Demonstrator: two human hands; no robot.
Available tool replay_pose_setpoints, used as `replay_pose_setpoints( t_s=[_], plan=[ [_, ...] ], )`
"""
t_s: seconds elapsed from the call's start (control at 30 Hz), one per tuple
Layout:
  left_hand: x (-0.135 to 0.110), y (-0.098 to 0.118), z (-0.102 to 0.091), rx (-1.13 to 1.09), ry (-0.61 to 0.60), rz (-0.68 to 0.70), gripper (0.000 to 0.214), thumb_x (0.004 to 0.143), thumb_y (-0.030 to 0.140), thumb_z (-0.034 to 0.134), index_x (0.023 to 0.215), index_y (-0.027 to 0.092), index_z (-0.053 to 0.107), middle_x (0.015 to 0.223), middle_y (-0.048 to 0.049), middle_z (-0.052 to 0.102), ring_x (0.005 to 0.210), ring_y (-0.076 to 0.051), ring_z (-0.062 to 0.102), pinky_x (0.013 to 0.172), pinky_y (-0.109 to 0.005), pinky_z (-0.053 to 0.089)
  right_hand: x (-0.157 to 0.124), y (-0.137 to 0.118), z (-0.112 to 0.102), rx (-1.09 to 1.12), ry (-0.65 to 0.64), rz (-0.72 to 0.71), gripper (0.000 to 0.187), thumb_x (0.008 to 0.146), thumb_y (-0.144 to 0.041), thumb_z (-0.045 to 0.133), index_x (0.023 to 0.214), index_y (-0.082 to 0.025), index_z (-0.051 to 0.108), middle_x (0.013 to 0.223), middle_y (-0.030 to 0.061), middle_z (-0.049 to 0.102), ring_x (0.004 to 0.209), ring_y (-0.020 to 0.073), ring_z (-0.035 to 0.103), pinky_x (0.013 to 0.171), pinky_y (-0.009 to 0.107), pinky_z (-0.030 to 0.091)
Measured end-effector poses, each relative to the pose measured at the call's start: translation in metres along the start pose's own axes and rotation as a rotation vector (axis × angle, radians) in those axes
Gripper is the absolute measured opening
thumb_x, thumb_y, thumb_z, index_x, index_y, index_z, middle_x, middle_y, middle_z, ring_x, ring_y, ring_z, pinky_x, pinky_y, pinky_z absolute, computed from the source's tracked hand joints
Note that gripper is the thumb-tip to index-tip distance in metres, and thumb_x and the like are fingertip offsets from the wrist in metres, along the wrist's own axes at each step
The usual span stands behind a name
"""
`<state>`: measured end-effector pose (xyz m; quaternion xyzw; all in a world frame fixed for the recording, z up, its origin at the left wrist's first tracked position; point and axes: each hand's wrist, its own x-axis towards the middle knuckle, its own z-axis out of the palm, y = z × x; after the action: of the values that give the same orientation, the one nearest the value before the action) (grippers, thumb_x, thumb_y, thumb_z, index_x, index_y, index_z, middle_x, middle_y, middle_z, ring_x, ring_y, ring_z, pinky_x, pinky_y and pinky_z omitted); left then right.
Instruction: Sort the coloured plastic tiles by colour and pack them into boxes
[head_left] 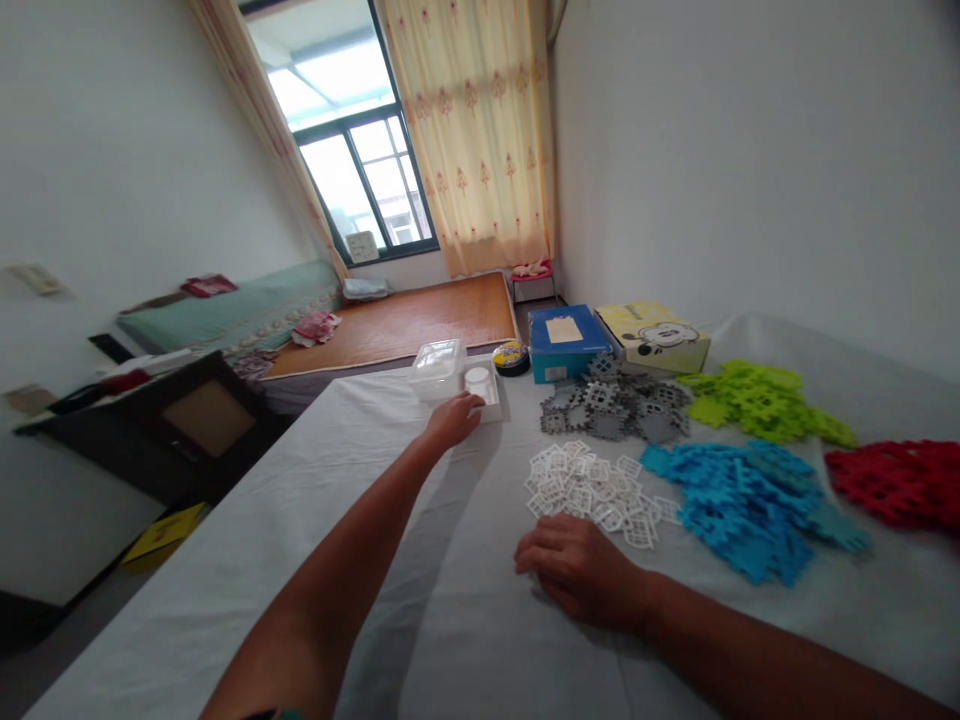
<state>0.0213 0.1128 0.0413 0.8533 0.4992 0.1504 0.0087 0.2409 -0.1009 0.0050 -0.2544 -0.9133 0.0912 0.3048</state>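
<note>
- The tabletop [330, 470] is pale, by a wall.
- My left grip [454, 420] is at the white box [492, 406]; I can't tell if it's closed.
- My right grip [577, 562], curled, contents hidden, rests beside white pieces [577, 485].
- Coloured pieces [739, 490] lie heaped by shade, likely against mixing.

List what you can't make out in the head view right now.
- Head view: whether the left hand grips the white tray; the hand covers the contact.
- Head view: space beneath the right hand, hidden by it.
- Head view: rest of the red pieces, cut off by the right edge.
- Head view: print on the round tin, too small.
</note>
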Motion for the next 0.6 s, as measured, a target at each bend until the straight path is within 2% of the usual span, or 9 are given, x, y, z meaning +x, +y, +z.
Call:
replay_pose_setpoints(
  t_s=[0.07, 0.17, 0.2, 0.27, 0.37, 0.5, 0.6],
  plan=[
    [-0.025, 0.009, -0.013, -0.018, -0.053, 0.053, 0.025, 0.085, 0.029, 0.051, 0.099, 0.025, 0.071, 0.097, -0.0042, 0.069, 0.088, -0.022, 0.065, 0.08, -0.03, 0.048, -0.001, -0.001, 0.0, 0.0, 0.011, -0.011, 0.026, 0.075, -0.006, 0.05, 0.094, -0.021, 0.06, 0.095, 0.003, 0.07, 0.079, 0.0172, 0.058, 0.071, 0.029, 0.041],
    [-0.062, 0.02, -0.034, -0.094, -0.219, 0.091, 0.023, 0.084, 0.038, 0.054, 0.088, 0.026, 0.073, 0.083, -0.0016, 0.071, 0.077, -0.02, 0.065, 0.073, -0.027, 0.046, -0.002, -0.003, -0.001, -0.002, 0.028, -0.026, 0.027, 0.075, -0.005, 0.05, 0.094, -0.021, 0.06, 0.096, 0.0021, 0.07, 0.079, 0.0169, 0.059, 0.071, 0.029, 0.042],
    [-0.072, 0.024, -0.04, -0.115, -0.245, 0.074, 0.024, 0.083, 0.042, 0.055, 0.085, 0.027, 0.073, 0.08, -0.0014, 0.071, 0.076, -0.02, 0.065, 0.072, -0.027, 0.046, -0.002, -0.003, -0.001, -0.002, 0.034, -0.029, 0.028, 0.075, -0.004, 0.049, 0.095, -0.021, 0.06, 0.096, 0.0019, 0.07, 0.08, 0.0167, 0.059, 0.072, 0.029, 0.042],
    [-0.086, 0.031, -0.048, -0.1, -0.212, 0.012, 0.028, 0.083, 0.048, 0.055, 0.081, 0.026, 0.073, 0.079, -0.0023, 0.071, 0.076, -0.021, 0.065, 0.073, -0.029, 0.046, -0.002, -0.004, -0.002, -0.006, 0.043, -0.032, 0.029, 0.076, -0.003, 0.048, 0.095, -0.021, 0.061, 0.097, 0.0022, 0.07, 0.081, 0.0165, 0.059, 0.072, 0.028, 0.042],
    [-0.094, 0.043, -0.049, 0.056, -0.139, -0.072, 0.029, 0.081, 0.05, 0.058, 0.09, 0.026, 0.071, 0.088, -0.0069, 0.072, 0.085, -0.027, 0.067, 0.078, -0.035, 0.046, -0.002, -0.005, -0.002, -0.013, 0.045, -0.033, 0.029, 0.077, -0.004, 0.048, 0.096, -0.021, 0.061, 0.097, 0.0036, 0.07, 0.082, 0.0165, 0.059, 0.073, 0.028, 0.043],
    [-0.09, 0.062, -0.038, 0.264, -0.19, -0.149, 0.044, 0.081, 0.057, 0.055, 0.103, 0.021, 0.066, 0.098, -0.0155, 0.071, 0.097, -0.033, 0.066, 0.081, -0.04, 0.047, -0.002, -0.006, -0.004, 0.007, 0.063, -0.035, 0.029, 0.078, -0.004, 0.048, 0.096, -0.021, 0.062, 0.098, 0.0038, 0.07, 0.084, 0.0168, 0.06, 0.075, 0.028, 0.045],
    [-0.085, 0.073, -0.036, 0.327, -0.24, -0.201, 0.048, 0.081, 0.06, 0.053, 0.106, 0.02, 0.063, 0.104, -0.0159, 0.07, 0.099, -0.032, 0.066, 0.082, -0.04, 0.048, -0.003, -0.005, -0.007, 0.013, 0.094, -0.031, 0.028, 0.079, -0.004, 0.047, 0.096, -0.021, 0.062, 0.097, 0.0037, 0.07, 0.085, 0.0167, 0.06, 0.077, 0.028, 0.046]
  ],
)
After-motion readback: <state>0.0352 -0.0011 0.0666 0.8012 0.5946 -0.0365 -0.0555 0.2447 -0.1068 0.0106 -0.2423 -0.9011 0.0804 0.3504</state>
